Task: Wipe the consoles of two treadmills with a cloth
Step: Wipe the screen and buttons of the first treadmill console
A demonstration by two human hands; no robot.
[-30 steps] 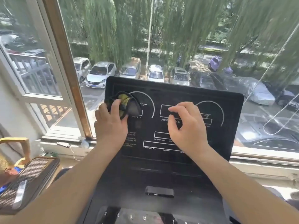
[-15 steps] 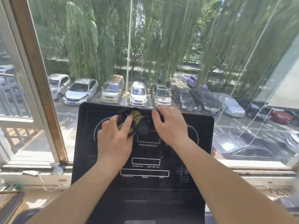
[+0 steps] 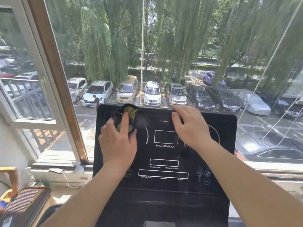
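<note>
**Two hands, one cloth, one console**

One black treadmill console (image 3: 164,161) fills the lower middle of the frame, facing a big window (image 3: 164,46). Both bare hands are on its upper part. The left hand (image 3: 117,143) presses one bunched dark-and-olive cloth (image 3: 131,115) against the console's upper left corner, fingers closed down over the cloth with the index finger laid across it. The right hand (image 3: 190,126) lies palm-down near the top edge at centre, fingers loosely spread and gripping nothing. Between the two hands sits one outlined display box above the words "PROGAM/MODE" (image 3: 165,146); two more outlined boxes lie below it. At lower left, one woven chair (image 3: 24,203) stands just beside the console.
</note>
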